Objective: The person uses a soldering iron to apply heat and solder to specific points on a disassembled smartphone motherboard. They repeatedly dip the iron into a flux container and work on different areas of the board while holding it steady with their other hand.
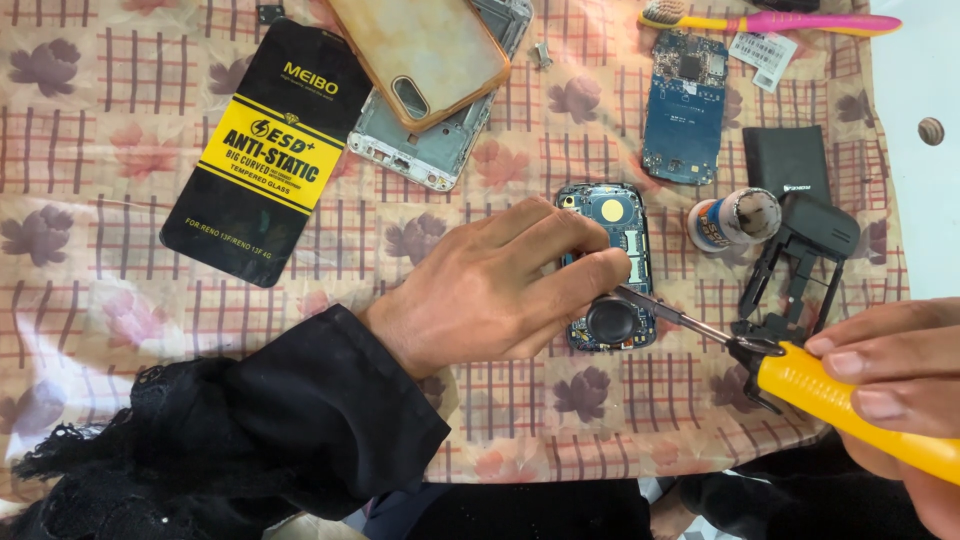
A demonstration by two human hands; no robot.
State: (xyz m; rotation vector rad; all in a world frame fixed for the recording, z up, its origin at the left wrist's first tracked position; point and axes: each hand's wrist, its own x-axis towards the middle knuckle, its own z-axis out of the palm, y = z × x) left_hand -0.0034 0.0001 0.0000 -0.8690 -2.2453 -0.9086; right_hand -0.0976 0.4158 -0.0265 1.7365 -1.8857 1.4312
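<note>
A black lace-edged sleeve [230, 440] fills the lower left, closest to the viewer, leading to the left hand [490, 290]. That hand rests on a small blue circuit board [612, 262] lying on the floral checked cloth [100, 250] that covers the bench; its fingers curl over the board's left edge, and thumb and forefinger pinch the metal shaft of a screwdriver just beside a round black part on the board. The right hand [895, 385], at the lower right, is closed around the screwdriver's yellow handle [850, 405], well to the right of the board.

To the upper left lies a flat black rectangular package [265, 150] with a slanted yellow label. Beside it, a translucent orange phone case [420, 50] rests on a silver phone frame [450, 140]. Upper right: a second blue circuit board [685, 105], a small white barcode label [762, 55], a pink-and-yellow toothbrush [770, 20], a black battery [787, 160], an open round tub [735, 218] and a black plastic housing [800, 265].
</note>
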